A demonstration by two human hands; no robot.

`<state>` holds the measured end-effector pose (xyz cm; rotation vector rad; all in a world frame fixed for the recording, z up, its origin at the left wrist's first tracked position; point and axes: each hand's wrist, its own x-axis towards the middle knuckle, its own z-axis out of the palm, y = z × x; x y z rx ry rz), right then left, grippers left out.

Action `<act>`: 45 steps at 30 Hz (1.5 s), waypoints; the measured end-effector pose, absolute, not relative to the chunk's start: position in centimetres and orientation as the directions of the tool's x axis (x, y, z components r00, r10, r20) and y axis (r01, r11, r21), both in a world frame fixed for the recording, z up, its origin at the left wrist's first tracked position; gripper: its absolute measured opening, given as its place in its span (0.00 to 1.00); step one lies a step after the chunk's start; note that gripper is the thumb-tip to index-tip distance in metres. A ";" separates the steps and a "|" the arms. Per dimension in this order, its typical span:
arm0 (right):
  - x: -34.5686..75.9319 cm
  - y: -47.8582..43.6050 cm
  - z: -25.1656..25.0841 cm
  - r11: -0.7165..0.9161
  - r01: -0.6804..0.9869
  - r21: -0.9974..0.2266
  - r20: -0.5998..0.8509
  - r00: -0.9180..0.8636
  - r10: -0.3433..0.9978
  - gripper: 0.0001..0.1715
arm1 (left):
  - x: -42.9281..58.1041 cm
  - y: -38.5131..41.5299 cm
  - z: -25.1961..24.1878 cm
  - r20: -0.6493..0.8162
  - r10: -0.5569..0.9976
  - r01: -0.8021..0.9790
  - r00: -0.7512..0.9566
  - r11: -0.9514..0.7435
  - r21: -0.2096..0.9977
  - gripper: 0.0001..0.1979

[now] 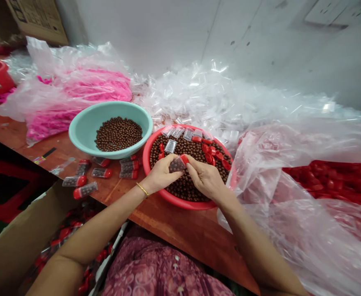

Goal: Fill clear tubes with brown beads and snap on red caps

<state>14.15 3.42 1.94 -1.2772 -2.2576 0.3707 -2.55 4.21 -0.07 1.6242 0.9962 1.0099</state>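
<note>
Over a red basin (180,204) of small brown balls (186,193), my left hand (161,176) grips a clear plastic container (176,165) filled with dark balls. The fingers of my right hand (205,176) close on the red cap (184,159) at its upper right end. Several clear tubes (170,146) lie on the balls along the basin's far side. Loose red caps (210,154) rest on the balls to the right of my hands. Part of the held container is hidden by my fingers.
A turquoise basin (78,131) with more balls stands to the left. Filled containers (101,172) lie at the table's front edge, above a carton (22,242) of more. Clear tubes (199,90) are heaped behind. Bags hold pink pieces (100,86) at left and red caps (331,181) at right.
</note>
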 end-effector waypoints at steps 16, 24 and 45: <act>13.9 4.8 2.1 0.485 0.510 -0.711 0.372 -0.313 0.874 0.34 | -2.1 3.2 2.0 0.055 0.875 0.575 0.481 -0.362 0.733 0.09; 11.0 4.7 1.7 0.336 0.279 -0.900 0.218 -0.381 0.898 0.38 | -2.6 3.0 1.2 0.167 0.846 0.624 0.507 -0.494 0.605 0.09; 8.1 7.3 3.5 0.420 0.877 -0.232 -0.070 -0.446 0.892 0.17 | -21.6 -7.7 -3.3 0.085 0.996 0.971 -0.010 -0.011 0.237 0.17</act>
